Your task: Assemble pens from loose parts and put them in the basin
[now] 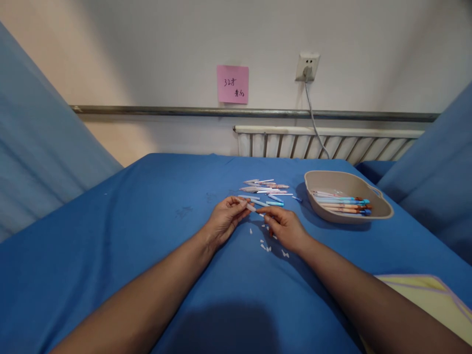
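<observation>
My left hand point(226, 219) pinches a pale pen barrel point(251, 207) between thumb and fingers. At the barrel's right end, my right hand point(285, 226) grips a thin white pen refill point(260, 214) that lines up with it; how far it sits inside I cannot tell. Just beyond both hands lie loose pen barrels and white refills point(263, 190) in a spread pile. A light-blue pen cap point(275, 203) is among them. Several small white cone-shaped pieces point(268, 249) are scattered on the blue cloth below and beside my right hand.
A beige basket point(381, 209) at the right holds several pens point(342, 205) with blue and brown ends. A yellow cloth point(424, 295) lies at the lower right. Blue curtains point(40, 132) hang on both sides. Behind the table are a radiator point(271, 142) and a metal rail point(177, 112).
</observation>
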Demonstrator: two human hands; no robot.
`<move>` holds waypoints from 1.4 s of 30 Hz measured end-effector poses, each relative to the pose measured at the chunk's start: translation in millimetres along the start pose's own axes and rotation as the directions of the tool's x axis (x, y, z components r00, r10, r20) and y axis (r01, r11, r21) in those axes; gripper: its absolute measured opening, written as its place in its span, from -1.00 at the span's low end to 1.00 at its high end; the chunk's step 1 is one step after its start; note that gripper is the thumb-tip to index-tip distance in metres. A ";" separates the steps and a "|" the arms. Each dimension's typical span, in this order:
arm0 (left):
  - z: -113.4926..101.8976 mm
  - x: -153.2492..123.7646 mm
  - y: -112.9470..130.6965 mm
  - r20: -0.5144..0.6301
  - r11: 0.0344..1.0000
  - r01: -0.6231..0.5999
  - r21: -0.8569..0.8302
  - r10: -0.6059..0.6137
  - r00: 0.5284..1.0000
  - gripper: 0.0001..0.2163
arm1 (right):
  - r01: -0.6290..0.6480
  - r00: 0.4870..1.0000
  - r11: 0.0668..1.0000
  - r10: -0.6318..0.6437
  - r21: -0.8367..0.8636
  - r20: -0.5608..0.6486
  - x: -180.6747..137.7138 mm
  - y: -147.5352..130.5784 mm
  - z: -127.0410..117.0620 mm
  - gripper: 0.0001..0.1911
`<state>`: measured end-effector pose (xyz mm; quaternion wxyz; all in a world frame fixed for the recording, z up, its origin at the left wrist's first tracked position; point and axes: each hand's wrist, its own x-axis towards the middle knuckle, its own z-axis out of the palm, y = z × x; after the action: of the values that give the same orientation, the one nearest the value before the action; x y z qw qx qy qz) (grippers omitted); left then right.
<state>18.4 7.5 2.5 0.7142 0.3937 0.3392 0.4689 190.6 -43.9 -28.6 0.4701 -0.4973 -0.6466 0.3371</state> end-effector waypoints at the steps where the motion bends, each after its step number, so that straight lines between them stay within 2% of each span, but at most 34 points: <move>1: 0.0 0.1 -0.1 0.001 1.000 0.001 0.008 -0.001 1.000 -0.85 | -0.008 1.000 1.000 0.008 0.014 -0.005 0.0 -0.2 0.1 -0.69; 11: 1.9 -2.8 -0.4 0.042 0.999 0.028 0.041 -0.030 0.999 -0.81 | -0.050 0.999 0.996 0.051 0.075 -0.013 -0.9 -0.6 2.0 -0.79; 20: 4.3 -4.3 -0.8 0.025 0.999 0.026 0.044 -0.027 0.999 -0.79 | -0.092 0.995 0.988 0.096 0.128 -0.027 -0.1 -1.8 2.7 -0.82; 28: 6.1 -8.2 -6.6 0.134 0.997 0.070 0.023 -0.073 0.988 -0.78 | -0.099 0.994 0.965 0.109 0.245 -0.028 -1.5 -11.9 1.8 -0.80; 33: 10.5 -10.6 -9.0 0.153 0.996 0.077 0.042 -0.083 0.985 -0.77 | -0.098 0.978 0.973 0.133 0.207 -0.163 -4.5 -23.7 2.8 -0.72; 37: 15.3 -13.9 -11.4 0.148 0.996 0.059 0.061 -0.068 0.987 -0.75 | -0.176 0.934 0.927 0.264 0.332 -0.240 -4.9 -26.8 3.7 -0.61; 39: 17.8 -15.7 -12.7 0.160 0.995 0.050 0.087 -0.063 0.985 -0.76 | -0.197 0.916 0.892 0.315 0.408 -0.247 -4.8 -27.1 4.3 -0.56; 42: 21.2 -18.0 -14.9 0.192 0.992 0.047 0.116 -0.069 0.979 -0.75 | -0.203 0.918 0.851 0.337 0.485 -0.207 -6.0 -29.6 5.4 -0.52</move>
<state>36.6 -18.2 1.2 0.7345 0.4669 0.3043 0.3873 176.3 -57.7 -5.3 0.6082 -0.5037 -0.3981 0.4668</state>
